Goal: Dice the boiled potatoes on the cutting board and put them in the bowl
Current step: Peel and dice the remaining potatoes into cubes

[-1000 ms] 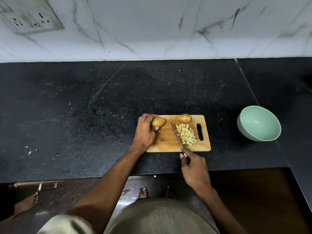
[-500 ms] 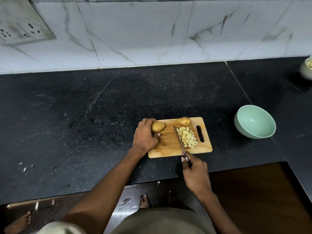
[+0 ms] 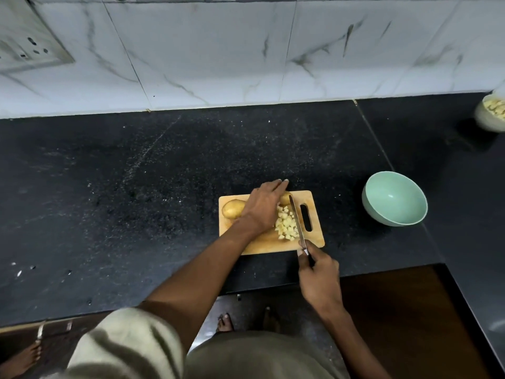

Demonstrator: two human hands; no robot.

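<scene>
A wooden cutting board (image 3: 317,237) lies on the black counter. A whole potato (image 3: 232,209) sits at its left end. My left hand (image 3: 266,205) reaches across the board with straight fingers, lying over a second potato (image 3: 285,198) at the far edge. A pile of diced potato (image 3: 287,227) lies just right of that hand. My right hand (image 3: 318,274) grips the handle of a knife (image 3: 297,221), whose blade lies along the right side of the dice. An empty mint-green bowl (image 3: 395,198) stands on the counter right of the board.
Another bowl (image 3: 492,113) holding pale pieces sits at the far right edge by the marble wall. A socket plate (image 3: 30,47) is on the wall at upper left. The counter's front edge runs just below the board, with floor and bare feet beneath.
My left hand let go of the left potato and moved right, over the far potato and beside the dice. The knife shifted from the left side of the dice to their right side.
</scene>
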